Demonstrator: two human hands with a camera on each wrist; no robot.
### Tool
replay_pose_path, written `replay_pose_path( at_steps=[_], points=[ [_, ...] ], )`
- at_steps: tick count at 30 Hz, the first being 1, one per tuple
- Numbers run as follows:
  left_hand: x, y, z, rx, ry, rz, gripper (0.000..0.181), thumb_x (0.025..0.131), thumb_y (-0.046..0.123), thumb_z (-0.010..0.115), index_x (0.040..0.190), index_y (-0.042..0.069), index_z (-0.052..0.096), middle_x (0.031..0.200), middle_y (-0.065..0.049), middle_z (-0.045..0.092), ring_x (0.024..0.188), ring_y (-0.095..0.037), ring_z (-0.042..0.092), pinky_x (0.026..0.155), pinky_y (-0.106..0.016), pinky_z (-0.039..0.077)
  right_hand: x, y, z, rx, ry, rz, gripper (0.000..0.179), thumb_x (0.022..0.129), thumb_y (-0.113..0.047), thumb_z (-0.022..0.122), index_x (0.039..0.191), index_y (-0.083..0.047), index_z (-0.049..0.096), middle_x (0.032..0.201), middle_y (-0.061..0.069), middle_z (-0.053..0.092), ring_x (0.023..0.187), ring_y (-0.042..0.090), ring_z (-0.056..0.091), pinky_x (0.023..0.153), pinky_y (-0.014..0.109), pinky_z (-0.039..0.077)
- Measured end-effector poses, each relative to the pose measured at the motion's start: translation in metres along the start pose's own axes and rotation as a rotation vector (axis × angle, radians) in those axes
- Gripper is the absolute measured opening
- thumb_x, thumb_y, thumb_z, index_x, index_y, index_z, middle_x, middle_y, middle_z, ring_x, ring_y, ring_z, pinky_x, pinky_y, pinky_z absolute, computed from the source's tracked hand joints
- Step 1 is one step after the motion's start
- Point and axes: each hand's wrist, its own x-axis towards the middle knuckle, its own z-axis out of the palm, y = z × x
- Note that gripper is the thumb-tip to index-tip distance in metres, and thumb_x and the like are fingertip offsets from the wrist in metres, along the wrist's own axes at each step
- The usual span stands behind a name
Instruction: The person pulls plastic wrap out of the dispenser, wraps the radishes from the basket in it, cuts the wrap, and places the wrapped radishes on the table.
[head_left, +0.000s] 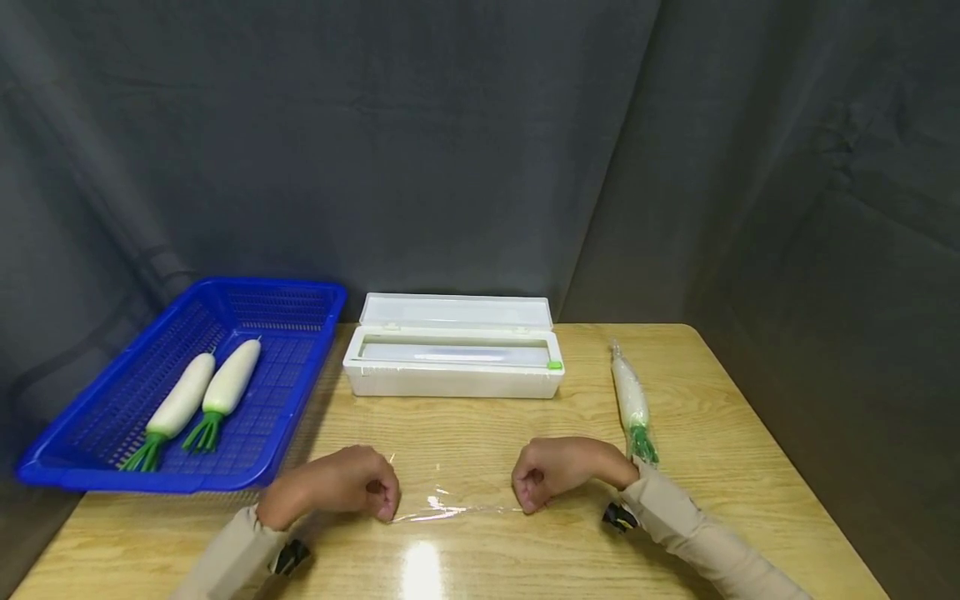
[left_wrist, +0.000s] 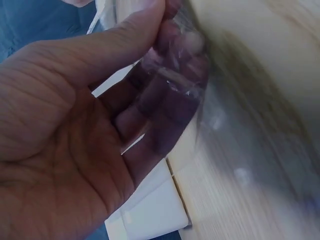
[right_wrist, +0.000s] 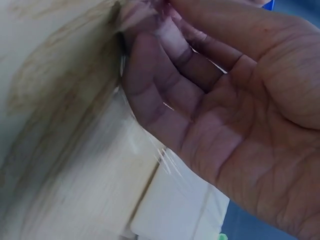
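Observation:
A sheet of clear cling film point(head_left: 442, 510) is stretched low over the wooden table between the two hands, its near edge shining. The left hand point(head_left: 352, 483) pinches one corner between thumb and fingers; in the left wrist view, crinkled film lies across its fingertips. At the other corner, the right hand point(head_left: 558, 471) grips the film the same way, with creases running from its fingers toward the box in the right wrist view. Beyond the hands stands a white film dispenser box point(head_left: 453, 382), lid raised, a roll inside and a green slider at its right end.
At the left, a blue plastic basket point(head_left: 303, 417) holds two white radishes point(head_left: 232, 379) with green stalks. A radish wrapped in clear film point(head_left: 630, 396) lies on the right of the table point(head_left: 720, 433), close beyond the right wrist. Dark grey curtains point(head_left: 450, 150) hang behind.

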Motion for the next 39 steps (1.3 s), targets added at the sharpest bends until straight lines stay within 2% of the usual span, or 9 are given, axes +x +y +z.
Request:
replay_pose_path(
  at_steps=[5, 11, 19, 22, 25, 29, 33, 36, 39],
  points=[
    [-0.002, 0.006, 0.001, -0.008, -0.002, -0.045, 0.014, 0.086, 0.008, 0.080, 0.078, 0.016, 0.074, 0.070, 0.016, 0.059, 0.065, 0.007, 0.046, 0.061, -0.017, 0.043, -0.002, -0.006, 0.001, -0.007, 0.026, 0.033, 0.011, 0.092, -0.004, 0.078, 0.083, -0.005, 0.072, 0.072, -0.004, 0.068, 0.062, -0.006, 0.053, 0.060, 0.014, 0.047],
    [-0.004, 0.012, 0.000, 0.022, 0.029, -0.082, 0.019, 0.080, 0.016, 0.088, 0.078, 0.018, 0.069, 0.068, 0.019, 0.052, 0.063, 0.006, 0.046, 0.058, -0.017, 0.041, -0.004, -0.013, 0.003, -0.030, 0.072, 0.063, 0.018, 0.092, -0.012, 0.081, 0.081, -0.011, 0.066, 0.069, -0.013, 0.056, 0.061, -0.006, 0.047, 0.059, 0.013, 0.042],
    [-0.005, 0.016, -0.001, 0.071, 0.060, -0.105, 0.028, 0.070, 0.025, 0.095, 0.084, 0.021, 0.072, 0.073, 0.019, 0.055, 0.067, 0.007, 0.049, 0.063, -0.018, 0.046, -0.003, -0.014, 0.003, -0.074, 0.110, 0.037, 0.015, 0.097, -0.013, 0.075, 0.083, -0.012, 0.069, 0.070, -0.010, 0.062, 0.059, -0.007, 0.046, 0.056, 0.013, 0.040],
    [-0.004, 0.015, -0.002, 0.044, 0.065, -0.121, 0.025, 0.075, 0.030, 0.092, 0.084, 0.022, 0.071, 0.073, 0.018, 0.055, 0.067, 0.006, 0.049, 0.062, -0.019, 0.045, -0.002, -0.013, 0.002, -0.084, 0.118, 0.027, 0.015, 0.099, -0.009, 0.071, 0.084, -0.012, 0.069, 0.069, -0.011, 0.060, 0.058, -0.006, 0.044, 0.055, 0.013, 0.039],
    [-0.003, 0.013, -0.002, 0.030, 0.075, -0.120, 0.019, 0.085, 0.033, 0.085, 0.083, 0.024, 0.069, 0.074, 0.018, 0.054, 0.067, 0.004, 0.048, 0.061, -0.020, 0.044, -0.001, -0.012, 0.002, -0.089, 0.124, 0.024, 0.016, 0.100, -0.007, 0.069, 0.085, -0.011, 0.070, 0.069, -0.013, 0.057, 0.058, -0.007, 0.042, 0.055, 0.012, 0.036],
    [-0.002, 0.011, -0.001, 0.059, 0.097, -0.101, 0.014, 0.095, 0.029, 0.077, 0.083, 0.025, 0.069, 0.077, 0.019, 0.054, 0.069, 0.004, 0.047, 0.061, -0.021, 0.044, 0.000, -0.011, 0.003, -0.086, 0.131, 0.022, 0.014, 0.100, -0.007, 0.069, 0.087, -0.010, 0.071, 0.069, -0.011, 0.058, 0.058, -0.007, 0.042, 0.054, 0.012, 0.036],
    [0.000, 0.008, -0.001, 0.090, 0.136, -0.082, 0.012, 0.097, 0.024, 0.074, 0.086, 0.025, 0.071, 0.081, 0.020, 0.056, 0.073, 0.005, 0.049, 0.064, -0.021, 0.046, 0.001, -0.009, 0.003, -0.081, 0.152, 0.017, 0.012, 0.099, -0.008, 0.070, 0.088, -0.010, 0.073, 0.071, -0.006, 0.064, 0.059, -0.007, 0.044, 0.054, 0.013, 0.039],
    [0.001, 0.007, -0.001, 0.107, 0.163, -0.068, 0.012, 0.098, 0.023, 0.073, 0.087, 0.025, 0.071, 0.084, 0.020, 0.058, 0.075, 0.005, 0.050, 0.066, -0.021, 0.047, 0.003, -0.007, 0.002, -0.088, 0.210, 0.002, 0.010, 0.099, -0.008, 0.070, 0.090, -0.009, 0.074, 0.074, -0.003, 0.067, 0.061, -0.005, 0.048, 0.057, 0.014, 0.043],
    [0.002, 0.006, -0.001, 0.124, 0.191, -0.046, 0.009, 0.098, 0.023, 0.073, 0.089, 0.024, 0.072, 0.086, 0.019, 0.060, 0.077, 0.005, 0.051, 0.068, -0.022, 0.048, 0.004, -0.004, 0.000, -0.117, 0.320, -0.013, 0.009, 0.099, -0.008, 0.070, 0.091, -0.009, 0.074, 0.079, -0.003, 0.069, 0.067, -0.003, 0.052, 0.062, 0.017, 0.049]
  ],
)
